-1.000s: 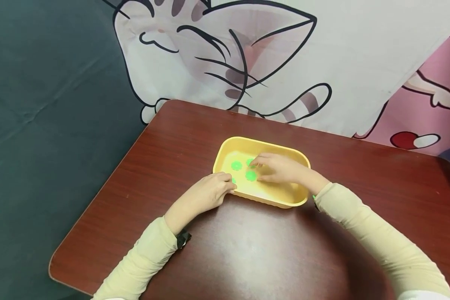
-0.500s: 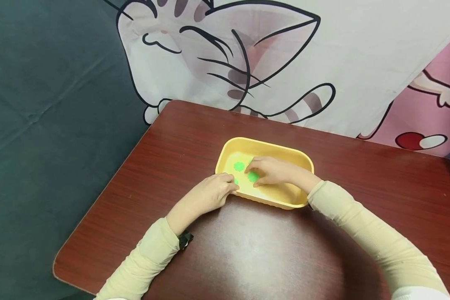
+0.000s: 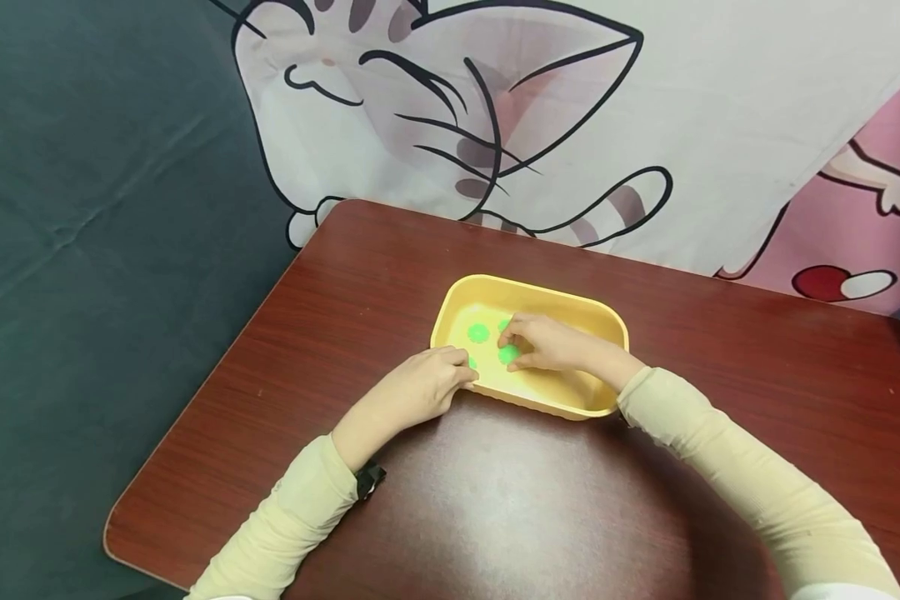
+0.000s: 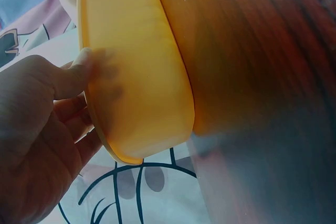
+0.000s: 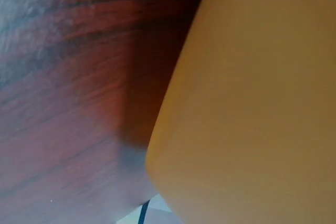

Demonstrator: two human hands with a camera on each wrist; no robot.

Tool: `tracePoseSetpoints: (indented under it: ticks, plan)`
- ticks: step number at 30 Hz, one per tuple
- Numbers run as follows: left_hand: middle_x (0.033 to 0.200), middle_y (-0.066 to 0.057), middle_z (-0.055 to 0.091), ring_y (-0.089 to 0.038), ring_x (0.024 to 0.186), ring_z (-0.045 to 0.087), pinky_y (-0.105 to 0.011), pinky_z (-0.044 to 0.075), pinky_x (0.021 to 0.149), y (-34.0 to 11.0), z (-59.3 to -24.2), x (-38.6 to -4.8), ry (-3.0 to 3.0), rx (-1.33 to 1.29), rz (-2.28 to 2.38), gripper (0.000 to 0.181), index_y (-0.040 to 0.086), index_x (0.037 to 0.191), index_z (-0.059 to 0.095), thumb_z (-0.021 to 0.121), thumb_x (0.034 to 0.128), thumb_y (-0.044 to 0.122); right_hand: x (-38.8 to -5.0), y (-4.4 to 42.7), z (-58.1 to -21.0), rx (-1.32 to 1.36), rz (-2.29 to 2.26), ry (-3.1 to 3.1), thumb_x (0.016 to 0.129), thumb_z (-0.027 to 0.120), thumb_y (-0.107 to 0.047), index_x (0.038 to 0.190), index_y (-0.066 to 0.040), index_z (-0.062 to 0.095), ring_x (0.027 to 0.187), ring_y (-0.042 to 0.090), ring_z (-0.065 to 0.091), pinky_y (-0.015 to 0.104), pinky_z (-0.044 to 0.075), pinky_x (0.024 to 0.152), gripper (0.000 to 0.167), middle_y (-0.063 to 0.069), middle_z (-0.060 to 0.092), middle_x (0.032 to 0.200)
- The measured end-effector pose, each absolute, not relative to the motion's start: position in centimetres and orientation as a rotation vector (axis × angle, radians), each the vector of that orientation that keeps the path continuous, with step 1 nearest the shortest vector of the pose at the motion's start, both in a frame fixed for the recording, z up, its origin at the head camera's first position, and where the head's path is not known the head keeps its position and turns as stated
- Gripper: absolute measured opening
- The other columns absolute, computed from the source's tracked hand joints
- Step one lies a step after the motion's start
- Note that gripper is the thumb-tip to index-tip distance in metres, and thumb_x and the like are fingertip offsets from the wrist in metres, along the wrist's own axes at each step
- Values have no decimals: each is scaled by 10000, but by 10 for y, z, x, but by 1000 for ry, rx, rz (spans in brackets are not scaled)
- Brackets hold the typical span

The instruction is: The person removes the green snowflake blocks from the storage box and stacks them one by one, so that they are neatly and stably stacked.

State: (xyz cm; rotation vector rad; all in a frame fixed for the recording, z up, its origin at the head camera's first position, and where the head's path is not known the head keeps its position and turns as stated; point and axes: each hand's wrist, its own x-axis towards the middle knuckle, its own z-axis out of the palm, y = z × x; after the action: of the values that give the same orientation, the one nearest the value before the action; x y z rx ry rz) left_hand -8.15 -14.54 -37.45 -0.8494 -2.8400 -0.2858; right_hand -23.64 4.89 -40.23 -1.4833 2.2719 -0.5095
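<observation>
While the left hand [image 3: 427,382] pinches a yellow, round-cornered, slightly translucent tub [image 3: 562,306] at its near-left edge, the right hand [image 3: 551,342] curves inside over bright green, roundish pieces [image 3: 478,333]; whether it grips one, I cannot tell. The tub stands on a reddish-brown table [image 3: 345,300].

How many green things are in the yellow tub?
4: one green thing at the back left, another beside the left hand, a third and fourth by the right hand. The hands may hide more.
</observation>
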Motion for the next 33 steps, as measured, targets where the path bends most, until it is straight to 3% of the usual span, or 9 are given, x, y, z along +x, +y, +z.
tracePoseSetpoints:
  ticks: [5, 13, 24, 33]
  plan:
    - [755, 8, 528, -147, 731, 546, -270, 487, 704, -145, -374, -81, -2847, -845, -280, 87, 125, 876, 703, 621, 898, 141, -232, 50, -402, -1500, -498, 2295, 789, 752, -195, 1037, -90, 626, 876, 156, 523, 321, 461, 812, 297, 11, 564, 968]
    - [741, 4, 520, -152, 711, 541, -273, 484, 689, -146, -374, -82, -2811, -862, -305, 73, 117, 871, 703, 633, 888, 133, -226, 52, -399, -1675, -489, 2285, 837, 694, -141, 1055, -43, 625, 995, 191, 564, 352, 459, 912, 249, 53, 588, 1033]
    - [728, 3, 514, -156, 697, 534, -271, 479, 660, -146, -377, -83, -2779, -875, -304, 65, 113, 851, 700, 647, 878, 136, -226, 57, -389, -1761, -476, 2235, 874, 653, -145, 1095, -39, 634, 1007, 199, 549, 350, 459, 905, 246, 61, 568, 1051]
    - [730, 6, 522, -148, 686, 537, -262, 483, 651, -146, -376, -82, -2777, -880, -307, 89, 114, 845, 696, 629, 893, 150, -227, 75, -365, -1813, -594, 2344, 861, 677, -204, 1090, -91, 627, 1036, 169, 537, 333, 446, 913, 259, 20, 580, 1078]
